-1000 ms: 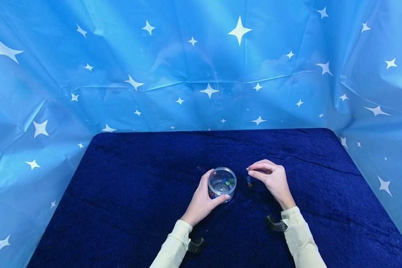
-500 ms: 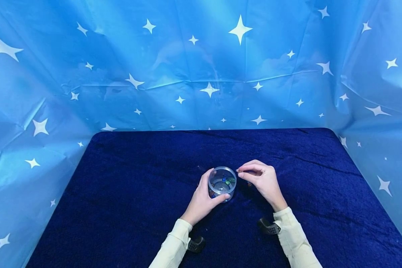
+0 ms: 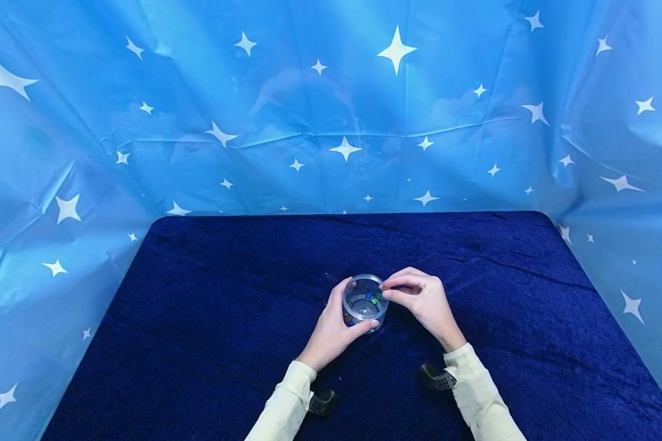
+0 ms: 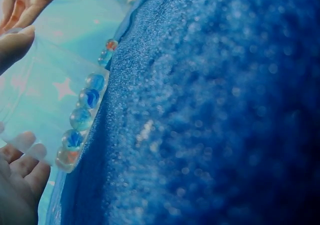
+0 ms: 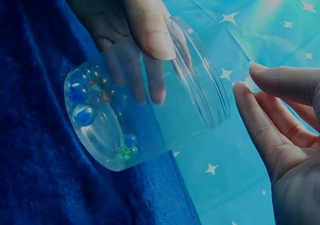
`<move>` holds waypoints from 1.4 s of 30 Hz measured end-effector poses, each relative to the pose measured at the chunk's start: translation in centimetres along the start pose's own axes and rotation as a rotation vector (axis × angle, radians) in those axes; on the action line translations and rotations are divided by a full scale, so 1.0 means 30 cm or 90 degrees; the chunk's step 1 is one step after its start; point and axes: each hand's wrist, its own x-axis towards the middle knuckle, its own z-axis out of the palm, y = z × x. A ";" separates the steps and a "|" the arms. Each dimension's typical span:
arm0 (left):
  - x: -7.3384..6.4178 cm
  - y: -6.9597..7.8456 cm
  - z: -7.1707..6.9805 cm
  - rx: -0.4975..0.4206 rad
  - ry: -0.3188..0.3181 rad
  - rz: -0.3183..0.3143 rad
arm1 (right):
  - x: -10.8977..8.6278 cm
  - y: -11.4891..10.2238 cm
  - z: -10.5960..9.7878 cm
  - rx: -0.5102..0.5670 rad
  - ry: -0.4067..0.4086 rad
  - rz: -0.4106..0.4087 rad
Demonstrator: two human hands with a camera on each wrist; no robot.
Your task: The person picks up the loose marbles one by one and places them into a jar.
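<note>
My left hand (image 3: 333,324) grips a clear plastic jar (image 5: 170,130) around its side, fingers and thumb spread about it. Glass marbles, several of them blue (image 5: 84,116) and one green (image 5: 125,151), lie on the jar's bottom. Just outside the rim, at the right, is my right hand (image 3: 422,300). Between its thumb and fingertip it pinches a small clear marble (image 5: 253,83), mostly covered by the fingers. In the left wrist view, an orange-tinted marble (image 4: 111,44) and a blue marble (image 4: 105,58) sit on the cloth outside the jar.
A dark blue velvety cloth (image 3: 226,318) covers the table. Behind and beside it hangs a blue curtain (image 3: 287,92) with white stars. A black wrist device (image 3: 323,403) is on the left sleeve, another black device (image 3: 437,376) on the right.
My right hand has moved left from the loose marbles to the jar's rim, carrying the pinched marble. It now covers the loose marbles in the head view. The left hand and jar stay put.
</note>
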 end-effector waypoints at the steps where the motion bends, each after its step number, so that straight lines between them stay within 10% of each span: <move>1: 0.000 0.000 0.000 -0.001 0.000 0.001 | 0.000 -0.001 0.001 0.000 -0.002 0.000; 42: -0.001 0.000 -0.003 0.013 -0.005 -0.005 | -0.005 -0.001 0.027 -0.030 -0.034 0.001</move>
